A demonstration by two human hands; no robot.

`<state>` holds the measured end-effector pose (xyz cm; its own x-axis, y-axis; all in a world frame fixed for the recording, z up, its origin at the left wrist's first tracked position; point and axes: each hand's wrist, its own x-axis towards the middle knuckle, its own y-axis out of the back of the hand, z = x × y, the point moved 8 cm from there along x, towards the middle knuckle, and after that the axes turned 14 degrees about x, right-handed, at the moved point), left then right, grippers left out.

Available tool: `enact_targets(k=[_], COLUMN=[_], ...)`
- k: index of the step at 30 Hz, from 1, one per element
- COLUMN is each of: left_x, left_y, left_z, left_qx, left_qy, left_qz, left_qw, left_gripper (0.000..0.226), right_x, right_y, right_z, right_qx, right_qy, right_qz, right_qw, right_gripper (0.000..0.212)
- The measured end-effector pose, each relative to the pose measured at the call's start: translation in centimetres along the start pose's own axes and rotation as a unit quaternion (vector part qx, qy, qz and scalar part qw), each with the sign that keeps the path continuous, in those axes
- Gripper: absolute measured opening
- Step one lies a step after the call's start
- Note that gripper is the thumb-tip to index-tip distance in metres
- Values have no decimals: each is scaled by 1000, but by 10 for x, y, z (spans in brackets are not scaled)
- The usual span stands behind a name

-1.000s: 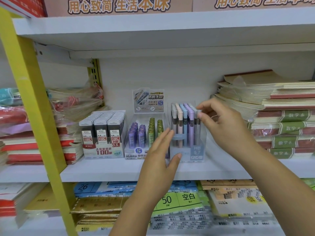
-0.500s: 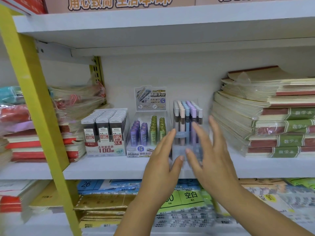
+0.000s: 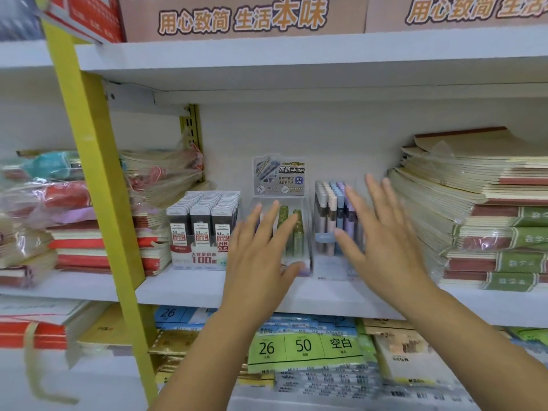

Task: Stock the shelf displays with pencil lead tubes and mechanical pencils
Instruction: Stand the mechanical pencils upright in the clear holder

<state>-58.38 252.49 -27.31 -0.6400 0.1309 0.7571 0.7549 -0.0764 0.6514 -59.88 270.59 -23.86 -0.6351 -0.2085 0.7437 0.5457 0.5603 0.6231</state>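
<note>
1. Your left hand (image 3: pixel 261 262) is spread flat and holds nothing, directly in front of the clear lead tube display (image 3: pixel 300 247) on the shelf (image 3: pixel 184 289).
2. Your right hand (image 3: pixel 385 241) is also wide and empty, in front of the mechanical pencil box (image 3: pixel 326 226), towards its right side.
3. The pencils stand upright between your 2 hands. The right is nearer, so it probably handles that box.

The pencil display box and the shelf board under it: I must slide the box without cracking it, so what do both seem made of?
The pencil display box looks like clear, glossy hard plastic: the pastel pencils show through its walls. The shelf board is white, smooth and matte, probably painted metal or laminate; the look leaves that open.
</note>
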Motion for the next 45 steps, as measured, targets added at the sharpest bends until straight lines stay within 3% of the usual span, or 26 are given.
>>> enact_targets(k=[4, 10, 12, 14, 16, 21, 25, 33, 36, 41, 45], left_x=[10, 12, 11, 11, 13, 15, 16, 4, -2, -6, -50], left_y=[-28, -28, -13, 12, 31, 17, 15, 19, 14, 25, 54], left_z=[-10, -10, -13, -31, -62, -126, -130, -121, -115, -107, -79], left_qx=[47, 43, 35, 41, 72, 117, 113, 119, 107, 79, 41], left_qy=[-35, -59, -72, -68, -36, 17, -7, -16, -24, 2, -14], left_qz=[-107, -115, -84, -4, 42, -79, -78, -9, -14, -28, -18], left_qw=[993, 991, 993, 997, 996, 990, 990, 993, 994, 996, 999], left_gripper=[84, 82, 82, 78, 74, 70, 69, 74, 78, 79, 64], right_x=[22, 28, 27, 25, 26, 30, 27, 9, -3, -14, -66], right_y=[-16, -18, -15, -16, -34, -99, -111, -102, -108, -104, -72], right_z=[-8, -13, -23, -50, -79, -99, -95, -101, -95, -97, -105], right_qx=[-56, -68, -75, -33, 22, -12, -92, -59, -52, 32, 121], right_qy=[18, 9, 17, 57, 88, 45, 32, 76, 75, 41, 16], right_qz=[-85, -108, -90, -61, -90, -187, -153, -86, -105, -111, -105], right_qw=[995, 992, 993, 996, 992, 981, 983, 992, 990, 992, 987], right_gripper=[71, 71, 70, 64, 55, 60, 59, 59, 54, 54, 49])
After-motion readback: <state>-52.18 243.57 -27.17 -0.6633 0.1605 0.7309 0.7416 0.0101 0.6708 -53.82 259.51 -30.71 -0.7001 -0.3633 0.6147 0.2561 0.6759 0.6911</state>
